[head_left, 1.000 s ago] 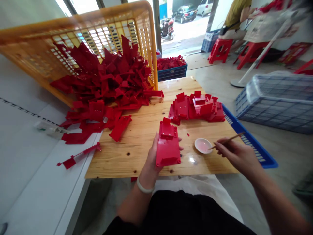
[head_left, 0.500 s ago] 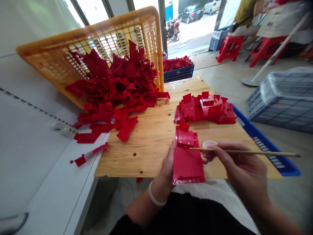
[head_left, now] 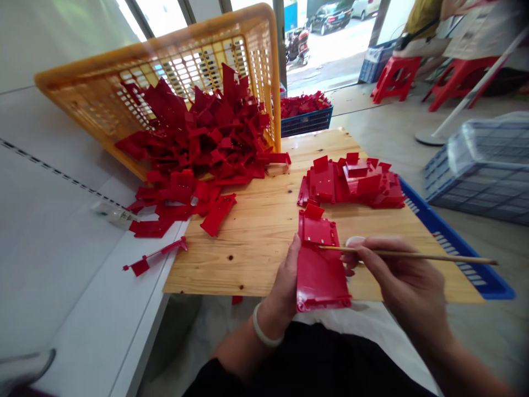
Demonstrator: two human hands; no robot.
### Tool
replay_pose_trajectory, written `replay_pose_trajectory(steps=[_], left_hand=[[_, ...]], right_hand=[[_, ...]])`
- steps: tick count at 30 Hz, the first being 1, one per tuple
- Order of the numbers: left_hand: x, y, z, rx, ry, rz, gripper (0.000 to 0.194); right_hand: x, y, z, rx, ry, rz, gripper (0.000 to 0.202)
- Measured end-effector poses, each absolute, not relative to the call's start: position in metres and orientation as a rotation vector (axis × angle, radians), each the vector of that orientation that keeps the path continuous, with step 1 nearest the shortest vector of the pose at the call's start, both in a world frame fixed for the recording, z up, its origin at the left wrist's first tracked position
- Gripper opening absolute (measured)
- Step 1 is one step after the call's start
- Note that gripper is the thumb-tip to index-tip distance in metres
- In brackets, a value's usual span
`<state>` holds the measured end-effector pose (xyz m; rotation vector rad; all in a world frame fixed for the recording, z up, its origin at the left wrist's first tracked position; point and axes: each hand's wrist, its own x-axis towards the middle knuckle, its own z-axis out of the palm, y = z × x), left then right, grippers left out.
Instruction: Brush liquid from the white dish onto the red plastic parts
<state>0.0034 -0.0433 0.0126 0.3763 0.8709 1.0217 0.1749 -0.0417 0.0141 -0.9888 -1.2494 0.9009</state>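
My left hand [head_left: 285, 278] grips a red plastic panel [head_left: 320, 275] by its left edge, over the front edge of the wooden board. The panel has a raised plate with a small upright tab at its far end. In my right hand [head_left: 405, 281] is a thin wooden stick [head_left: 433, 255], pinched between thumb and fingers. Its left tip meets the panel just below the raised plate. Behind the right fingertips a small white cup [head_left: 355, 241] shows only in part. Past the panel lies a row of similar red panels [head_left: 351, 179], overlapping one another.
A tipped yellow crate [head_left: 157, 47] spills red plastic parts [head_left: 219, 132] onto the wooden board [head_left: 256, 237] at left. One long red part [head_left: 157, 256] rests on the white ledge. A blue basket [head_left: 491, 286] sits under the board's right side. Another person [head_left: 421, 27] sits beyond.
The view has shifted slightly, so most things sit a little further right. The panel is tilted slightly differently, and the stick's tip remains at the raised plate's lower edge.
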Motion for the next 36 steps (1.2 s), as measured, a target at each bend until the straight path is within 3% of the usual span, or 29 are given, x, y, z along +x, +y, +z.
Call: replay_pose_trajectory(steps=[5, 13, 18, 36], left_hand=[[0.004, -0.045, 0.014, 0.356, 1.003, 1.151, 0.054], [0.008, -0.046, 0.024, 0.375, 0.875, 1.117, 0.067], [0.011, -0.048, 0.017, 0.488, 0.963, 1.118, 0.089], [0.010, -0.045, 0.003, 0.604, 0.976, 1.195, 0.085]], right_hand=[[0.174, -0.042, 0.013, -0.991, -1.268, 0.900, 0.008], [0.172, -0.046, 0.019, -0.999, -1.296, 0.876, 0.009], [0.174, -0.044, 0.022, -0.959, -1.407, 0.713, 0.009], [0.182, -0.040, 0.009, -0.898, -1.721, 0.511, 0.025]])
